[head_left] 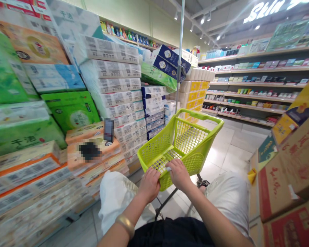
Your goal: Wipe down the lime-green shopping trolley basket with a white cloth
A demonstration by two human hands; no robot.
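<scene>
A lime-green plastic shopping cart (195,137) stands in front of me in a shop aisle, its basket holding nothing that I can see. My left hand (149,184) is closed round the near rim of the cart. My right hand (179,173) grips the same rim just beside it, fingers curled over the edge. A gold bangle (126,223) sits on my left wrist. A thin metal pole (180,55) rises behind the cart.
Tall stacks of packaged tissue and paper goods (67,103) line the left side. Cardboard boxes (293,164) are piled close on the right. Shelves of small goods (252,89) run along the far right. A pale tiled floor (237,144) stretches beyond the cart.
</scene>
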